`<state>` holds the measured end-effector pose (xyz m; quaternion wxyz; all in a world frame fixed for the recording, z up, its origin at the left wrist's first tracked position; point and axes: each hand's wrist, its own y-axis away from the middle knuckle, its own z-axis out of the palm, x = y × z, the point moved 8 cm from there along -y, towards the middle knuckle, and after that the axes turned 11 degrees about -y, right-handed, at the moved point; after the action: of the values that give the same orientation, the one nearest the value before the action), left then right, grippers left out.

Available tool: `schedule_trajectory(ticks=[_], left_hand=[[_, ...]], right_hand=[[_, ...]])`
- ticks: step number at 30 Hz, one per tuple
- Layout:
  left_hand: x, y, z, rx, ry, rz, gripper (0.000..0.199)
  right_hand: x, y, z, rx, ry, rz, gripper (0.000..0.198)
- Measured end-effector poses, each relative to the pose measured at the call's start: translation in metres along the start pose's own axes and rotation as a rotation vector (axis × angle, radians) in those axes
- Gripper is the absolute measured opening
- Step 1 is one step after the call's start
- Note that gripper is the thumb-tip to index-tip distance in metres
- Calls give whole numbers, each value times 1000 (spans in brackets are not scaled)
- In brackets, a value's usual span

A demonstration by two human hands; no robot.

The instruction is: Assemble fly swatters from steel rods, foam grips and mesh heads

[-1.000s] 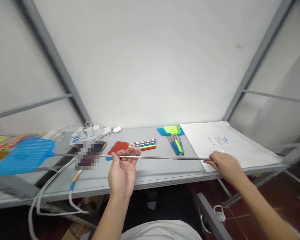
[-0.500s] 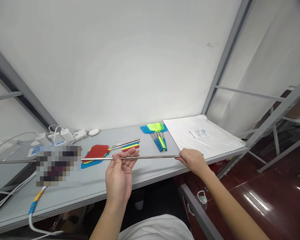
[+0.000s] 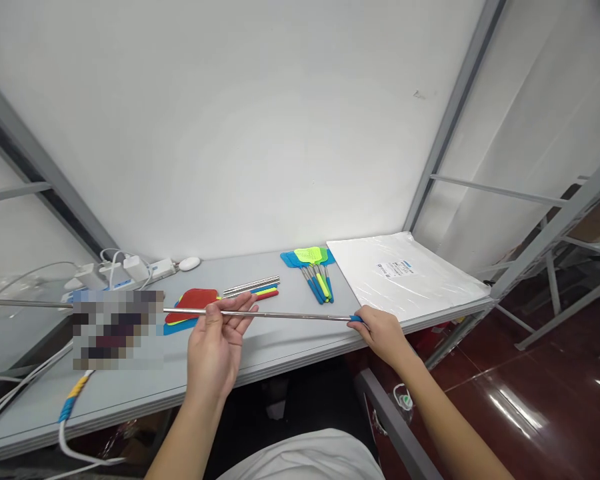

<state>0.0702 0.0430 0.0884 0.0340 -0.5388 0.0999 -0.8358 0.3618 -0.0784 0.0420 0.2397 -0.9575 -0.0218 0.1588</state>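
A long, thin telescopic metal rod (image 3: 290, 315) with a blue grip (image 3: 355, 319), like a fly swatter's handle, stretches across the view above the table and runs out at the left edge. My right hand (image 3: 380, 333) is closed around the blue grip. Farther left, my left hand (image 3: 219, 347), palm up, pinches the shaft with the thumb while its other fingers stretch out. Behind it lie red, yellow and blue fly swatter heads (image 3: 193, 307), stacked, with coloured grips (image 3: 266, 293) and metal rods (image 3: 250, 285) beside them. Several collapsed fly swatters (image 3: 314, 270) are fanned out farther right.
A white plastic-wrapped pack (image 3: 405, 273) covers the table's right end. At the left are a power strip with plugs (image 3: 135, 268), a white mouse-like object (image 3: 189, 264), a blurred-out object (image 3: 117, 330) and a taped white cable (image 3: 73, 400). A chair armrest (image 3: 395, 427) is below.
My left hand has slid left along the rod. My right hand has shifted slightly, and the blue grip now shows beside its fingers. The things on the table have stayed put.
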Motion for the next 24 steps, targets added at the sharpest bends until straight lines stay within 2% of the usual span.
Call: schedule_trajectory(ticks=[3, 6, 8, 11, 13, 17, 19, 21, 24], left_hand=[[-18, 7, 15, -20, 6, -35, 33], [-54, 28, 55, -227, -41, -199, 36], [-67, 41, 75, -323, -67, -225, 37], [-72, 43, 83, -397, -112, -250, 37], [-61, 30, 69, -330, -86, -235, 37], [-12, -15, 6, 47, 127, -55, 43], [13, -31, -26, 228, 168, 49, 42], [28, -41, -42, 299, 169, 110, 36], [34, -40, -37, 281, 145, 189, 33]], right_hand=[[-19, -7, 12, -36, -18, 3, 47], [-42, -17, 23, -70, -49, 4, 46], [-51, -22, 27, -82, -74, 16, 44], [-47, -23, 27, -85, -104, 49, 42], [-39, -18, 25, -77, -119, 79, 42], [-26, -7, 24, -64, -164, 119, 41], [-25, -5, 26, -70, -196, 121, 40], [-29, -5, 29, -82, -226, 117, 39], [-40, -8, 34, -99, -262, 122, 41]])
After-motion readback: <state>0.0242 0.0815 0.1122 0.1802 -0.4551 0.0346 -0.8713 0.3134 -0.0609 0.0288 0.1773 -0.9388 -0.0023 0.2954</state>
